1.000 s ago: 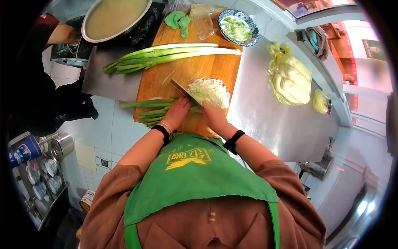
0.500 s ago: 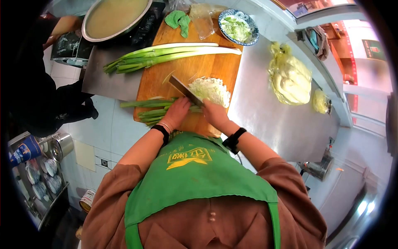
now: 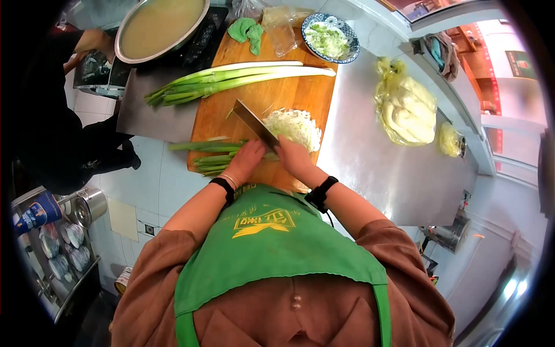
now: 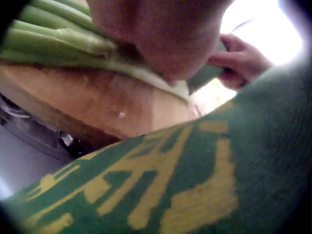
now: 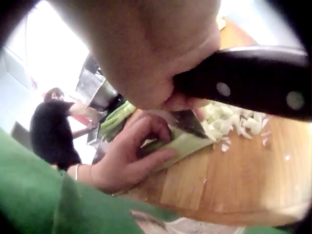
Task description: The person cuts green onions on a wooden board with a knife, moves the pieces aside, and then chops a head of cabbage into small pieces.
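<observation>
In the head view my right hand (image 3: pixel 293 157) grips a broad-bladed kitchen knife (image 3: pixel 251 121); its black riveted handle (image 5: pixel 258 80) fills the upper right of the right wrist view. My left hand (image 3: pixel 248 158) holds a bundle of scallions (image 3: pixel 215 161) close beside the blade, thumb and fingers curled around the stalks (image 5: pixel 187 148). The blade stands between that hand and a heap of chopped white scallion (image 3: pixel 298 128). All of this is on a round-edged wooden cutting board (image 3: pixel 277 87). My left fingertips are partly hidden in the left wrist view.
Whole long scallions (image 3: pixel 231 75) lie across the board's far part, below a green cloth-like piece (image 3: pixel 245 30). A patterned bowl (image 3: pixel 351 53) of chopped scallion stands at the back. Bagged pale food (image 3: pixel 407 110) sits right. At the left are a large pan (image 3: pixel 159 29) and another person (image 3: pixel 52 115).
The knife and my right hand have shifted slightly left and away from my body. My left hand stays on the scallions. The other person's arm has moved near the pan.
</observation>
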